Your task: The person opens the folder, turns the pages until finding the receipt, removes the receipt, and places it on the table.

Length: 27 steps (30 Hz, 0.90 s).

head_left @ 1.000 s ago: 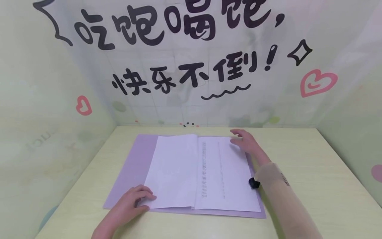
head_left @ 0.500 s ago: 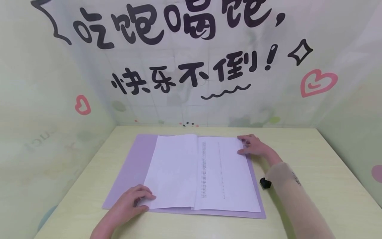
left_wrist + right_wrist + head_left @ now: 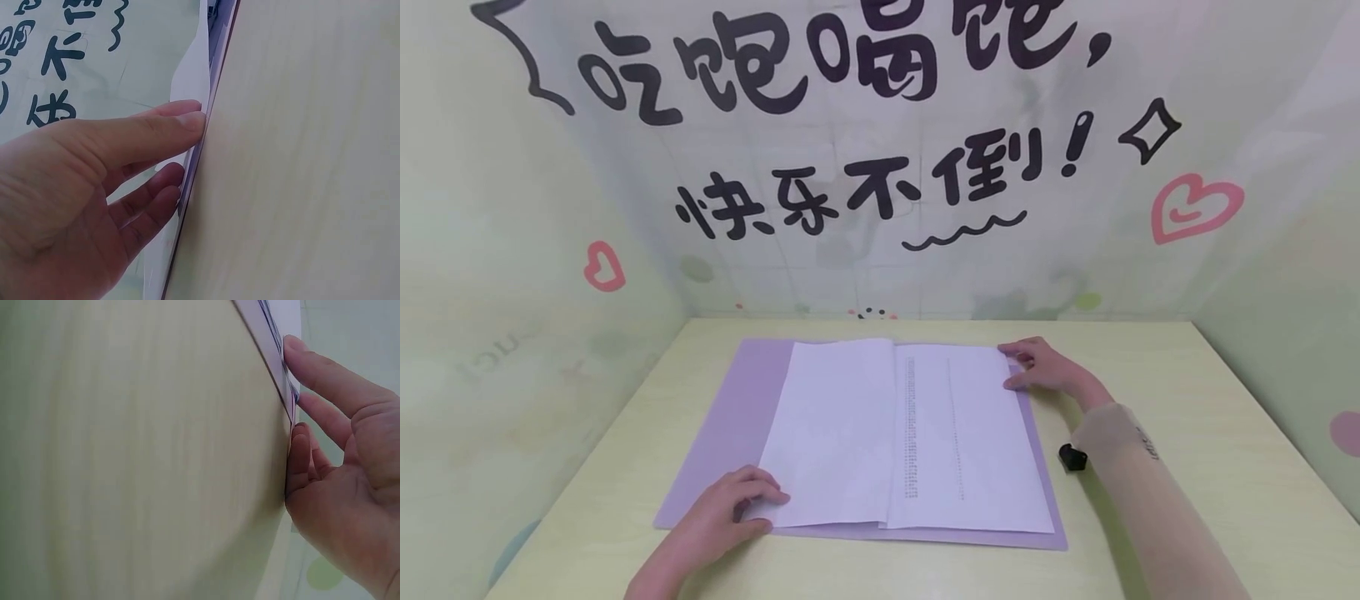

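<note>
A light purple folder (image 3: 741,408) lies spread flat on the table with white paper sheets in it. The left-hand sheet (image 3: 831,425) looks blank; the right-hand sheet (image 3: 992,450) carries columns of small print. At the folder's near left corner rests my left hand (image 3: 730,508), its loosely bent fingers on the paper and its thumb by the near edge, as the left wrist view also shows. My right hand (image 3: 1048,371) touches the far right corner of the printed sheet, thumb lower along the right edge. In the right wrist view the thumb (image 3: 312,365) lies over the page edge.
A small black object (image 3: 1072,457) sits right of the folder, beside the right sleeve (image 3: 1138,475). The pale wooden table (image 3: 1210,392) is bounded by printed curtains (image 3: 820,283) at the back and both sides.
My right hand has come down and right from above the printed sheet to its far right corner. More of the small black object shows beside the sleeve. My left hand stays in place.
</note>
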{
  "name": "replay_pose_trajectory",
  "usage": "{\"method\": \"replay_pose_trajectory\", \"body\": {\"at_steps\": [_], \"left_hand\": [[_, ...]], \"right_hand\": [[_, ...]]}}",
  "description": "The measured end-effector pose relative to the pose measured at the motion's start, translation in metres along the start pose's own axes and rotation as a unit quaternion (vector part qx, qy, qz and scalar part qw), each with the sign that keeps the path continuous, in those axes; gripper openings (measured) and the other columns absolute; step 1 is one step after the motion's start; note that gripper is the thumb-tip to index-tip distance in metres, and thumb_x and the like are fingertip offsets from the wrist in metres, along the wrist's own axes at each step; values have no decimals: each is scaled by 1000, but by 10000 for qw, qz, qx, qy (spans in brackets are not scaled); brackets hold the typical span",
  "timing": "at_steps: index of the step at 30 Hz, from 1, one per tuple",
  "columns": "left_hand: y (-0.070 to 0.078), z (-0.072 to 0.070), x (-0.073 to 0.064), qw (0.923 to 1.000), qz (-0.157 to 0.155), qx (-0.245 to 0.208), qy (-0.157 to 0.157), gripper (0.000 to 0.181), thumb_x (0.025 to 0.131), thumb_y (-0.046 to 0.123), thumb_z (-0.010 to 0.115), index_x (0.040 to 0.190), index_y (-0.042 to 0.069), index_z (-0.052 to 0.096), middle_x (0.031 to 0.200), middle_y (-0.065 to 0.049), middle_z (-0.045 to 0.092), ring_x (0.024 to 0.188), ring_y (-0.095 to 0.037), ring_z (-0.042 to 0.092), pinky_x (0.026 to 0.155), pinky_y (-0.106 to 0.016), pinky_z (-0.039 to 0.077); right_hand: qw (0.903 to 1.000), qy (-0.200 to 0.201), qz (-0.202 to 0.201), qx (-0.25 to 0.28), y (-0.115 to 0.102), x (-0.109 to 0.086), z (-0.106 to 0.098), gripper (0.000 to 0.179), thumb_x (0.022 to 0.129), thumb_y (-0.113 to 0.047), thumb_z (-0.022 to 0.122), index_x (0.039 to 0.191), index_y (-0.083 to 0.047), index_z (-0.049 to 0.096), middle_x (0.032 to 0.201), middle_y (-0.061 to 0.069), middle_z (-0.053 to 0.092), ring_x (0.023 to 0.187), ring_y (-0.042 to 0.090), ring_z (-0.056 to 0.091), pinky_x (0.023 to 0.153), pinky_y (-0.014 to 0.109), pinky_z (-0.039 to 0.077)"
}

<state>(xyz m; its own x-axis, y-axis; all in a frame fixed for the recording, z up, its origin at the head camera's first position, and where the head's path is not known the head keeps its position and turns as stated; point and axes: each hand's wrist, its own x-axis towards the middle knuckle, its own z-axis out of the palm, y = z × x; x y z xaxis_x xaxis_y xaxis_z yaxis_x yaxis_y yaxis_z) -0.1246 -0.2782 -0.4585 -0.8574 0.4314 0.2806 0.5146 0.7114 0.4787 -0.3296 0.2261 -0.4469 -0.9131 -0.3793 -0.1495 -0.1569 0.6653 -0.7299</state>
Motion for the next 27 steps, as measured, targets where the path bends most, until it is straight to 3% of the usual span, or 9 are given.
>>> {"method": "replay_pose_trajectory", "body": {"at_steps": [12,17,27], "left_hand": [[0,-2,2,9997,-27,-217,-101,31,73,8,82,99,22,73,103,4,65,96,-3,56,75,-19,48],[1,-3,4,9990,-94,-382,-212,29,75,8,82,100,21,74,103,2,65,91,-1,53,69,-18,46],[-1,-1,3,9995,-115,-239,-193,29,75,11,82,100,23,73,103,4,65,93,0,54,71,-18,47]], "right_hand": [[9999,22,125,82,-3,0,1,75,86,-20,77,149,-4,40,146,28,26,134,45,34,113,61,32],[9999,78,-49,-88,-1,2,0,74,85,-18,77,147,0,42,145,31,29,131,46,38,111,61,35],[9987,259,-316,-320,-4,6,2,72,82,-13,79,143,4,45,140,32,41,124,44,45,106,59,39]]}}
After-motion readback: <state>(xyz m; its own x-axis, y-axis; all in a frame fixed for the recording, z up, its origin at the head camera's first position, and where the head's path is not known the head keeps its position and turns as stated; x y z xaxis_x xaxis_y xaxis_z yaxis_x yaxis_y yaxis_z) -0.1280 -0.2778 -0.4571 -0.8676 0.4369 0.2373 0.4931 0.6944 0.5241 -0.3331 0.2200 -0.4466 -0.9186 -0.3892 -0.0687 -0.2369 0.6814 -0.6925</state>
